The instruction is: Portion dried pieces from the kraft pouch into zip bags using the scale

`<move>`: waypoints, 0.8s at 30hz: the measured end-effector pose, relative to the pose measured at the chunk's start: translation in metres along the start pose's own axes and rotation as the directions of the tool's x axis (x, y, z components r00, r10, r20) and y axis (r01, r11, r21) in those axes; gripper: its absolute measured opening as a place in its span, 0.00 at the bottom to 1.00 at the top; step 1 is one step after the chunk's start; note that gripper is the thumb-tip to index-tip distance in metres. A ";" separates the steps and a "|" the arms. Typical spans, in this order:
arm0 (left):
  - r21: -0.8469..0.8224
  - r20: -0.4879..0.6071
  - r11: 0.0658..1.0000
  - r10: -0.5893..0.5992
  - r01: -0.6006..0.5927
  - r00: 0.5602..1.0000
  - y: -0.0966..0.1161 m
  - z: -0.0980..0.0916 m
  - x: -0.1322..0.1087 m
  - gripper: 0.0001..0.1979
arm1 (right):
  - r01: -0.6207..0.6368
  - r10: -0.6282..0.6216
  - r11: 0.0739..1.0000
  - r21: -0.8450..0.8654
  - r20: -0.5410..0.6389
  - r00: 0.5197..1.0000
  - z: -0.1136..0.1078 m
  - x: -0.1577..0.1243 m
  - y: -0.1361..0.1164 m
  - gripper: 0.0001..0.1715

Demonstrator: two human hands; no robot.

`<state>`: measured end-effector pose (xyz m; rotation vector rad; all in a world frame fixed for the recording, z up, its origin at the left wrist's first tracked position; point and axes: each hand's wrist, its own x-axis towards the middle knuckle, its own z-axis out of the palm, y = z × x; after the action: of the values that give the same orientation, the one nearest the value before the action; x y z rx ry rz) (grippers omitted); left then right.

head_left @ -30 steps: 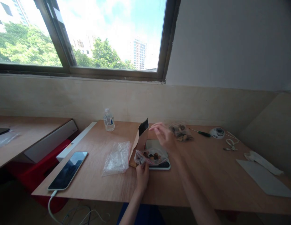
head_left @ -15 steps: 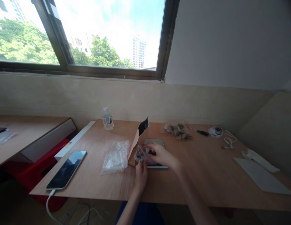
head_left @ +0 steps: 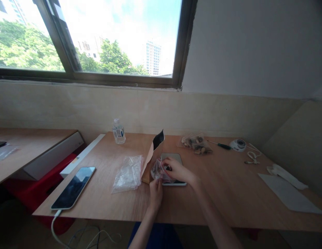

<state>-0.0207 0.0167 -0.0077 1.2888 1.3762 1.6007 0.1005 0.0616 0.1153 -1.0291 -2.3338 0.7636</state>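
Note:
Between my hands is a clear zip bag [head_left: 157, 169] with a red seal line and something dark near its mouth. My left hand [head_left: 156, 188] is closed on the bag's lower edge. The fingers of my right hand [head_left: 173, 168] are bent at the bag's opening around a small dark piece I cannot make out. Under the bag and my right hand lies a flat scale [head_left: 176, 158], partly covered. Just left of it stands an open brown paper pouch [head_left: 152, 152] with a dark lining. Flat beside the pouch are several empty clear zip bags [head_left: 128, 173].
Filled bags of brown pieces [head_left: 198, 143] lie at the back, near a screwdriver [head_left: 223, 146] and a white dome camera [head_left: 238, 145] with its cable. A water bottle [head_left: 119, 132] stands back left. A phone [head_left: 74, 188] is plugged in at front left. White paper [head_left: 288, 193] lies right.
The zip bag has turned and shifted slightly right, its red seal line now facing my right hand. My right fingers have drawn in closer at its mouth.

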 end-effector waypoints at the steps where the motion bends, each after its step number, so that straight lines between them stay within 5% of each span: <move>1: 0.001 -0.007 1.000 0.007 -0.007 1.000 0.000 0.000 0.000 0.19 | 0.007 -0.007 1.000 -0.004 0.001 1.000 0.001 0.000 0.000 0.08; 8: -0.070 0.010 0.997 0.017 -0.016 1.000 0.003 0.001 0.002 0.18 | -0.023 0.024 1.000 0.012 -0.088 0.996 -0.005 -0.001 -0.014 0.08; 14: -0.045 0.011 0.999 -0.018 0.018 1.000 0.005 0.000 0.001 0.19 | -0.026 0.049 0.995 0.100 -0.235 0.971 -0.043 -0.010 -0.034 0.07; 21: -0.063 0.036 0.997 -0.042 0.045 0.998 0.008 0.000 0.001 0.19 | 0.114 -0.169 0.985 -0.128 -0.605 0.778 -0.070 0.027 -0.055 0.10; 24: -0.087 0.007 0.996 -0.021 0.022 1.000 0.007 0.000 0.002 0.20 | 0.124 -0.219 0.971 -0.205 -0.551 0.805 -0.062 0.045 -0.055 0.13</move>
<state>-0.0204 0.0174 -0.0007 1.2229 1.2978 1.6228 0.0835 0.0840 0.2057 -0.9304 -1.9362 0.1527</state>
